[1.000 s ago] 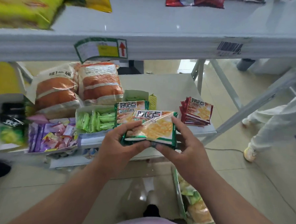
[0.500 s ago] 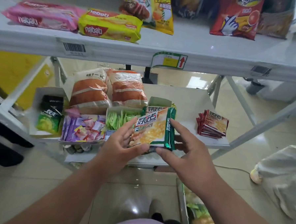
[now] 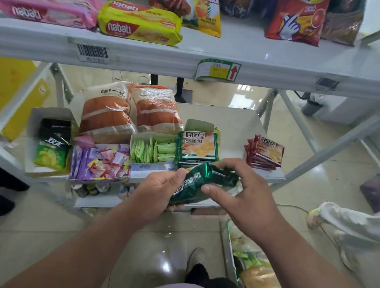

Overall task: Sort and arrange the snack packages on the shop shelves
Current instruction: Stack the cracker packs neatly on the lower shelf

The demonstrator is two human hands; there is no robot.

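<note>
A white upper shelf (image 3: 244, 56) across the top of the frame is lined with a pink wafer pack (image 3: 46, 9), a yellow wafer pack (image 3: 139, 23) and chip bags (image 3: 296, 17). On the lower shelf (image 3: 225, 119) at centre, two orange bread bags (image 3: 131, 112), open candy boxes (image 3: 100, 161), green biscuit packs (image 3: 198, 147) and, at right, red biscuit packs (image 3: 264, 153) are seen.

A small shop, judging by open white metal shelving (image 3: 244, 58) stocked with packaged snacks. Along the shelf's front edge, upper left of the frame, a printed barcode label (image 3: 92, 51); near the upper centre, a green-and-yellow price tag with a red arrow (image 3: 218, 71). On top, pink and yellow wafer packs (image 3: 138, 22) and a red crisp bag (image 3: 297, 19). Below, at the centre, open white cardboard display boxes of small sachets (image 3: 153, 150) and sweets. Glossy beige floor tiles (image 3: 36, 235) underneath.
</note>
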